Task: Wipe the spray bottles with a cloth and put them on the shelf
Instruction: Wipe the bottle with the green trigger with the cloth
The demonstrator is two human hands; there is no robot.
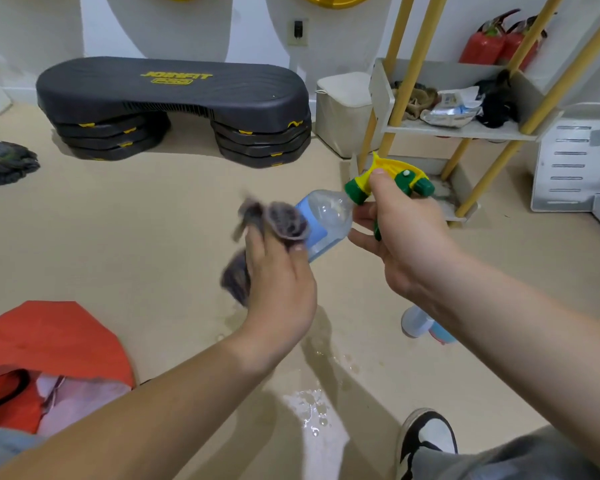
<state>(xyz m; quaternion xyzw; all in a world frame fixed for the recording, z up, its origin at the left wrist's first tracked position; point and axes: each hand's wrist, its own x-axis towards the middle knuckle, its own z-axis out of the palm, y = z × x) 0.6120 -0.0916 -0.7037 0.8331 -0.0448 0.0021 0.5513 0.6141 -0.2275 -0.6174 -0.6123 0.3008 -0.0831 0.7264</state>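
My right hand [400, 230] grips the yellow and green trigger head of a clear spray bottle [328, 216] with a blue label, held sideways in mid-air. My left hand [278, 275] holds a grey cloth [278, 223] wrapped round the bottle's lower body. The cloth looks blurred. A second spray bottle [423, 325], white and blue, lies on the floor below my right forearm, partly hidden by it. The shelf [465, 131], white boards on yellow poles, stands at the right, beyond the held bottle.
A black step platform [174, 98] sits by the far wall, a white bin [343, 112] beside the shelf. Rags and packets fill the shelf's upper board. Water is spilled on the floor [312, 407]. A red bag [49, 358] lies at left, my shoe [426, 434] at bottom right.
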